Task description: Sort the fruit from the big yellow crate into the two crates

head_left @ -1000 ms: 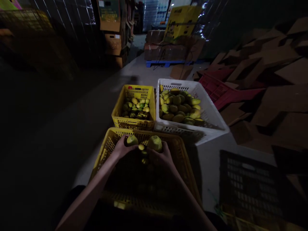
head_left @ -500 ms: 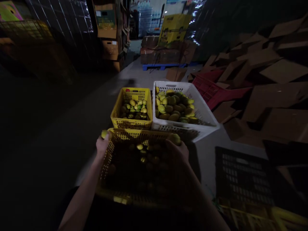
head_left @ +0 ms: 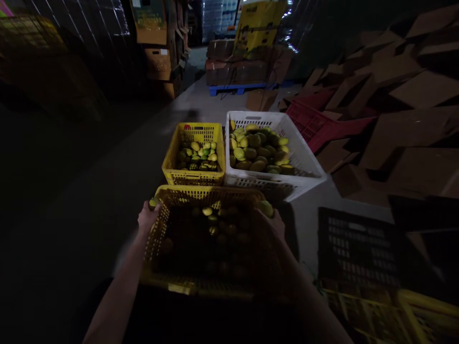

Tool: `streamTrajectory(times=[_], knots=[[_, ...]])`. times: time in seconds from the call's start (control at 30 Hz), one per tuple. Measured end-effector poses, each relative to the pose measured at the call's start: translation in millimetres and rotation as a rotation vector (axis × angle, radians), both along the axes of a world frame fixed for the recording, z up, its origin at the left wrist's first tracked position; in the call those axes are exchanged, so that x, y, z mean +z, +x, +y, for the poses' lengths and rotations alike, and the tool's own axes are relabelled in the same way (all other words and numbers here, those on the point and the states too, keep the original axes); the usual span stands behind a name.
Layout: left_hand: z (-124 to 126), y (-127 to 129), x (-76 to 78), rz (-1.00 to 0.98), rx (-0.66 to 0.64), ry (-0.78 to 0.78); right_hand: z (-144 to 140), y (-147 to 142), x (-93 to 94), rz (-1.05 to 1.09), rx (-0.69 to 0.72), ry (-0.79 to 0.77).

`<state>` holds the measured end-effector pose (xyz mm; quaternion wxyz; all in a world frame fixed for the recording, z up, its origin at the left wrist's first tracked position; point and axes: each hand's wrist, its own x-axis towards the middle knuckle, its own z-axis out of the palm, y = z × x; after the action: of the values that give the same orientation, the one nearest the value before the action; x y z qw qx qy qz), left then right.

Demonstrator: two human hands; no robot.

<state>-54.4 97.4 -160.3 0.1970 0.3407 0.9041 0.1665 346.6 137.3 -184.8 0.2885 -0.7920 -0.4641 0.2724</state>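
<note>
Mangoes fill both hands: the left hand (head_left: 146,219) is closed around a small green-yellow mango (head_left: 154,202) at the left rim of the near yellow crate (head_left: 201,193), and the right hand (head_left: 273,226) grips a larger mango (head_left: 266,208) at that crate's right rim. More fruit lies dim in the shadowed bottom of this crate, which sits on the floor just before the person. Beyond it, touching side by side, stand a smaller yellow crate (head_left: 171,155) of small mangoes and a white crate (head_left: 304,157) of larger ones, with flattened cardboard (head_left: 412,95) piled to the right.
</note>
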Motion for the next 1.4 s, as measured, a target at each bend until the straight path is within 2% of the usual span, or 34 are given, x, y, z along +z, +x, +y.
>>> streamTrajectory(times=[0.07, 0.13, 0.2, 0.33, 0.5, 0.67, 0.87, 1.07, 1.17, 1.3, 1.4], knots=[[2.8, 2.2, -2.3, 0.013, -0.023, -0.022, -0.6, -7.7, 5.4, -0.038, 0.047, -0.079], [4.2, 7.6, -6.4, 0.053, 0.009, -0.017, 0.8, -12.9, 7.3, -0.130, 0.068, -0.125], [4.8, 14.0, -10.3, 0.091, 0.034, -0.015, 4.0, -15.3, 5.8, -0.190, 0.037, -0.148], [4.6, 19.1, -11.8, 0.141, 0.029, -0.027, 10.3, -17.0, -0.3, -0.173, -0.022, -0.177], [1.0, 13.0, -8.3, 0.219, -0.002, -0.084, 8.6, -22.9, 2.6, -0.311, 0.023, -0.233], [5.1, 15.8, -14.0, 0.275, -0.023, -0.163, 8.6, -28.9, 6.1, -0.318, -0.001, -0.277], [34.7, 18.3, -20.5, 0.344, -0.031, -0.136, 21.6, -38.8, 0.6, -0.385, -0.139, -0.254], [63.1, 18.5, -27.0, 0.344, -0.046, -0.104, 47.7, -36.3, 0.0, -0.419, -0.112, -0.224], [66.0, 16.4, -27.5, 0.333, -0.060, -0.098, 58.1, -33.6, -2.3, -0.437, -0.087, -0.216], [62.8, 16.2, -19.4, 0.356, -0.107, -0.079, 62.3, -33.3, -1.8, -0.382, -0.107, -0.190], [57.8, 33.2, -20.0, 0.431, -0.269, 0.033, 61.7, -33.8, 13.9, -0.248, -0.178, -0.097]])
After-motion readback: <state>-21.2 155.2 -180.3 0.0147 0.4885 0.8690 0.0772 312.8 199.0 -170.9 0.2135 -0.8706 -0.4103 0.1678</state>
